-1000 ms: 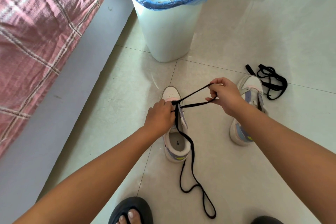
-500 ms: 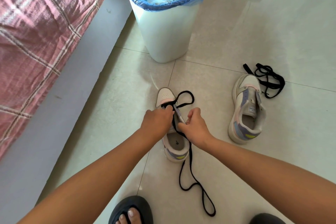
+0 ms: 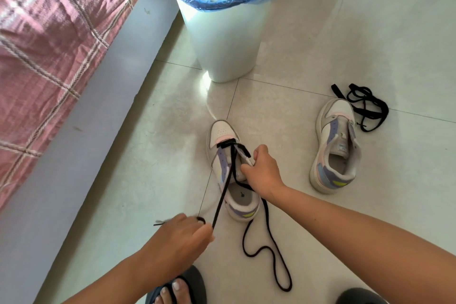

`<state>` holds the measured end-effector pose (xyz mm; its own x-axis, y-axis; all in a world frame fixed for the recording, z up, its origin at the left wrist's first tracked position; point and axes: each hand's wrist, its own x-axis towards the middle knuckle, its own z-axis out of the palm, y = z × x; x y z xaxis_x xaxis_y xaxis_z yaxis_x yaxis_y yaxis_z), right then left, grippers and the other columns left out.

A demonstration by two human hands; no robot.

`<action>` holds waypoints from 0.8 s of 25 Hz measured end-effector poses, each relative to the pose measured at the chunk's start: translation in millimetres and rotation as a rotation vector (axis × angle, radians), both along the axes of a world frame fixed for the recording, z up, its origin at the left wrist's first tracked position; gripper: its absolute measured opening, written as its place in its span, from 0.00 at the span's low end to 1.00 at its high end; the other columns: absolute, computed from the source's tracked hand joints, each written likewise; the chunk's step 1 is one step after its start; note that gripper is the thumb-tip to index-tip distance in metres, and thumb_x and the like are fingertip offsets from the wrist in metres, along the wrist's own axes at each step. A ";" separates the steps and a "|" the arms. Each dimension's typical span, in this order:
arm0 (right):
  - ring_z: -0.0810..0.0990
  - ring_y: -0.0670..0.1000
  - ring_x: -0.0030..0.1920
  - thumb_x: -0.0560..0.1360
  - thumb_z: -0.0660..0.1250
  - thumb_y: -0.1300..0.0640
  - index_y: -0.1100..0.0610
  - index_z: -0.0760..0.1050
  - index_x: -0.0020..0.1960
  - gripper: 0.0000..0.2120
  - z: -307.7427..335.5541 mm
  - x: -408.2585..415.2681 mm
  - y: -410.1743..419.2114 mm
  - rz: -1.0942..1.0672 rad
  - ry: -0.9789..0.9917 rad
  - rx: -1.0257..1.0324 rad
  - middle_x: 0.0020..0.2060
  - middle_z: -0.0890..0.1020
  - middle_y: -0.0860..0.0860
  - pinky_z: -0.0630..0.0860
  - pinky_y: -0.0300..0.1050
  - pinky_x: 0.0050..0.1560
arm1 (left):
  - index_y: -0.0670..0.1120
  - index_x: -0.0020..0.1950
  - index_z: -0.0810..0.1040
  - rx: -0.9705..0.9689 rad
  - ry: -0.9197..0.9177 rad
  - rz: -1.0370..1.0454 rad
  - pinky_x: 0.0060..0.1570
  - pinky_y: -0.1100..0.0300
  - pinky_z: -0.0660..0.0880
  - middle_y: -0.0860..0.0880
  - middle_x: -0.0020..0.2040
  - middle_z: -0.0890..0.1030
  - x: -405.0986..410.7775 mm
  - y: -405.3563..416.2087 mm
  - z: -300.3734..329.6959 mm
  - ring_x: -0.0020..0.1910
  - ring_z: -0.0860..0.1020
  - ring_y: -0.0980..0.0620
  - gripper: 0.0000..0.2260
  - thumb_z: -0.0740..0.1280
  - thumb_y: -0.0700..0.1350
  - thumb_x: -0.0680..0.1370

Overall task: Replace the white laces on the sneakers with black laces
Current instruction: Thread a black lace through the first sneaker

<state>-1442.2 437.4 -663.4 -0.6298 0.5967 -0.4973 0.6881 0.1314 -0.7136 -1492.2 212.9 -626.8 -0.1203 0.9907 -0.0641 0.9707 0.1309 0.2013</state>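
A white, lilac and pink sneaker (image 3: pixel 223 131) stands on the floor tiles, toe pointing away. A black lace (image 3: pixel 223 194) runs through its front eyelets. My left hand (image 3: pixel 182 237) is shut on one end of that lace, which is stretched taut from the eyelets back toward me. My right hand (image 3: pixel 262 171) grips the sneaker's tongue and side. The lace's other end trails in loops on the floor (image 3: pixel 274 252). A second sneaker (image 3: pixel 335 145) without lace stands to the right, and beside its toe lies another black lace (image 3: pixel 365 105) in a heap.
A white bin (image 3: pixel 225 29) with a blue liner stands beyond the sneakers. A bed with a pink checked cover (image 3: pixel 49 32) and grey frame runs along the left. My feet in dark slippers (image 3: pixel 180 289) are at the bottom edge.
My left hand has pulled the lace end from the front eyelets back toward me, drawing it taut. My right hand has shifted onto the sneaker's tongue. The loop above the toe is gone.
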 end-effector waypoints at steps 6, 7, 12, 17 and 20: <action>0.68 0.50 0.30 0.73 0.63 0.59 0.53 0.59 0.45 0.12 -2.7 -1.2 7.3 0.026 -0.025 -0.137 0.33 0.70 0.51 0.68 0.43 0.29 | 0.49 0.48 0.77 -0.571 0.040 0.073 0.35 0.61 0.67 0.51 0.39 0.82 -15.2 -16.7 -6.7 0.38 0.80 0.50 0.06 0.68 0.49 0.73; 0.69 0.49 0.29 0.74 0.63 0.55 0.53 0.60 0.49 0.12 -1.4 -2.2 10.6 0.058 -0.036 -0.172 0.32 0.71 0.51 0.69 0.43 0.29 | 0.49 0.50 0.76 -0.524 0.042 0.170 0.37 0.61 0.71 0.51 0.42 0.82 -21.9 -10.4 -3.6 0.40 0.81 0.50 0.08 0.66 0.52 0.75; 0.73 0.49 0.36 0.77 0.62 0.49 0.53 0.71 0.56 0.11 -0.6 -16.0 33.0 0.126 0.011 -0.065 0.36 0.73 0.49 0.69 0.41 0.35 | 0.50 0.58 0.73 -0.226 -0.199 0.621 0.46 0.59 0.72 0.53 0.51 0.78 -44.4 57.4 11.5 0.50 0.77 0.52 0.13 0.54 0.55 0.81; 0.74 0.50 0.46 0.78 0.62 0.58 0.59 0.77 0.50 0.07 -3.7 -28.7 42.4 0.357 0.045 0.205 0.46 0.77 0.53 0.71 0.44 0.48 | 0.44 0.58 0.73 -0.139 -0.354 0.653 0.47 0.55 0.71 0.46 0.55 0.73 -29.8 121.8 5.0 0.53 0.73 0.48 0.11 0.58 0.49 0.80; 0.74 0.49 0.45 0.79 0.60 0.59 0.60 0.77 0.49 0.08 -0.1 -36.4 48.9 0.152 0.056 -0.055 0.44 0.77 0.51 0.69 0.41 0.46 | 0.41 0.62 0.69 -0.289 -0.220 0.640 0.47 0.56 0.67 0.42 0.61 0.68 -26.6 136.9 -8.4 0.57 0.70 0.44 0.14 0.59 0.47 0.80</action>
